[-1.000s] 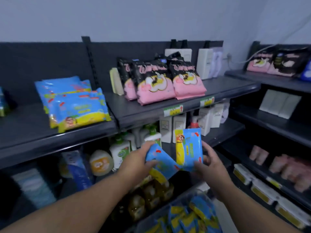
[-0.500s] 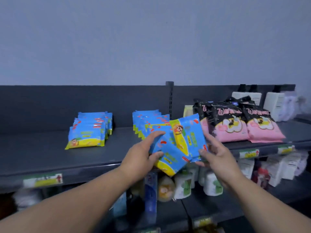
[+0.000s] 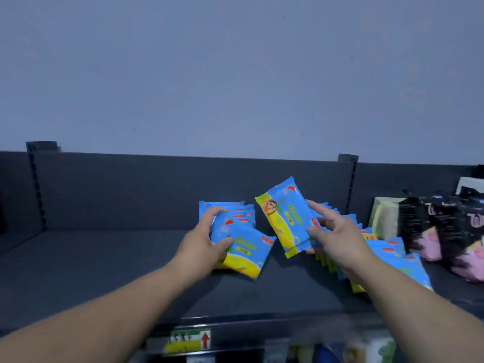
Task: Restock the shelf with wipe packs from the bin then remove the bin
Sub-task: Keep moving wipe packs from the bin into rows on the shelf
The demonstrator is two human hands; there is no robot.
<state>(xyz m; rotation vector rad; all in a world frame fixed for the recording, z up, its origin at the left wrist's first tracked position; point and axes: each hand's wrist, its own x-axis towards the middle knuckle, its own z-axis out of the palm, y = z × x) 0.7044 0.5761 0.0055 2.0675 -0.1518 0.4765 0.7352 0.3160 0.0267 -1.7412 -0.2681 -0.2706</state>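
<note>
My left hand (image 3: 203,244) grips a blue and yellow wipe pack (image 3: 245,254) low over the dark shelf (image 3: 104,260), in front of a row of like packs (image 3: 235,212). My right hand (image 3: 334,235) holds a second wipe pack (image 3: 286,216) up in the air, tilted, just left of another row of packs (image 3: 387,251) that runs toward the shelf's front. The bin is out of view.
Black and pink bags (image 3: 445,231) stand on the shelf at the right, with a pale pack (image 3: 385,218) behind them. A yellow price label (image 3: 188,340) sits on the shelf's front edge. Shelf uprights (image 3: 347,184) rise from the back panel.
Both hands rose from bin level to the top shelf with a pack each. The two packs have drawn apart: the left one is now down by the left row, the right one is raised.
</note>
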